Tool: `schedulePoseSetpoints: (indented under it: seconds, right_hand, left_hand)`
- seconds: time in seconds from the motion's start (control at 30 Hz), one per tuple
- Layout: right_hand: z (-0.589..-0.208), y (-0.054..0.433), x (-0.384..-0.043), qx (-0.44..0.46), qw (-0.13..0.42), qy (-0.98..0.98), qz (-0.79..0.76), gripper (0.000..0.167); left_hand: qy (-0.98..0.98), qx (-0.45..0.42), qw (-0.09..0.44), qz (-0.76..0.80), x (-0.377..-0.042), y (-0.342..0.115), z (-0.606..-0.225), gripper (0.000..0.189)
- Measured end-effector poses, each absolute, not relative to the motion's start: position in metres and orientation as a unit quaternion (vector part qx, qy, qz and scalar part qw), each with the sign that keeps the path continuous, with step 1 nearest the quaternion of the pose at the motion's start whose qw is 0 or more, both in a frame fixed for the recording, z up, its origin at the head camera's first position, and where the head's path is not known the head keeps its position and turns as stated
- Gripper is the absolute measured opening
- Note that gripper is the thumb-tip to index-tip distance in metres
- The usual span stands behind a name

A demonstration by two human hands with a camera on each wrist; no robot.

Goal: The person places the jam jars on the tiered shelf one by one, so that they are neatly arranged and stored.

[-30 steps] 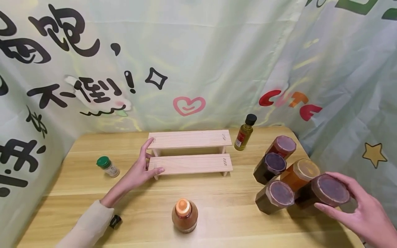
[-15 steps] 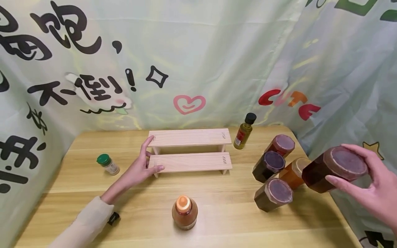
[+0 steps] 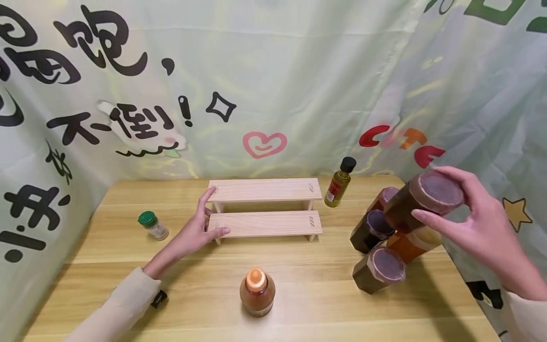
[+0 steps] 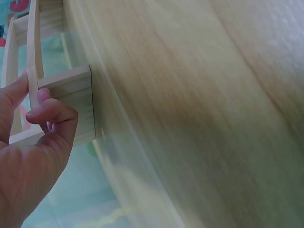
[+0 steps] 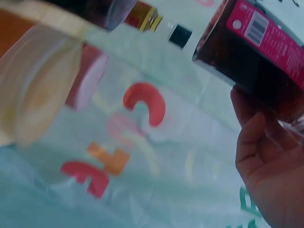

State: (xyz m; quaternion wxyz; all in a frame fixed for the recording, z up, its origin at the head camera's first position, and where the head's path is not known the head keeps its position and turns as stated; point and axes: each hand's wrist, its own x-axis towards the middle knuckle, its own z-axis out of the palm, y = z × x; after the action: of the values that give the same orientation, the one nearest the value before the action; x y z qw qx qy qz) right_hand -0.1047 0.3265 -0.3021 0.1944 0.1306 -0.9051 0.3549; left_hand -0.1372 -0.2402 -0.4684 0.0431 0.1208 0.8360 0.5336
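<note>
My right hand (image 3: 485,223) grips a dark faceted jar (image 3: 403,206) with a purplish lid. The jar is held above the table and hides part of an orange jar (image 3: 403,244) and a red jar (image 3: 376,202). A pink label with a barcode (image 5: 259,26) shows on it in the right wrist view. At the left end of a two-tier wooden rack (image 3: 265,225), my left hand (image 3: 194,232) holds on, thumb on the lower shelf and a finger at the upper one. Curled fingers (image 4: 57,111) beside the shelf edge appear in the left wrist view.
Two more dark jars (image 3: 378,270) stand near the orange one. An oil bottle (image 3: 337,187) is right of the rack. A brown bottle with an orange cap (image 3: 257,297) stands in front. At left are a green-capped shaker (image 3: 154,225) and a small black object (image 3: 159,299).
My right hand has lifted the dark jar off the table's right side, then carried it leftward and farther back, over the other jars. The left hand stays on the rack.
</note>
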Motion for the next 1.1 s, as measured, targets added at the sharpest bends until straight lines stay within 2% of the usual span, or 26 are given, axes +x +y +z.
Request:
schedulePoseSetpoints:
  seconds: [0.6, 0.87, 1.1]
  right_hand:
    - [-0.283, 0.234, -0.159, 0.201, 0.117, -0.895, 0.381, 0.081]
    - [-0.286, 0.19, -0.185, 0.252, 0.09, -0.873, 0.407, 0.076]
    - [-0.299, 0.147, -0.203, 0.276, 0.082, -0.85, 0.44, 0.078]
  left_hand:
    - [0.833, 0.127, 0.043, 0.538, -0.135, -0.236, -0.463, 0.121]
    - [0.837, 0.124, 0.045, 0.53, -0.137, -0.238, -0.469, 0.119]
    - [0.834, 0.128, 0.044, 0.535, -0.137, -0.24, -0.469, 0.119]
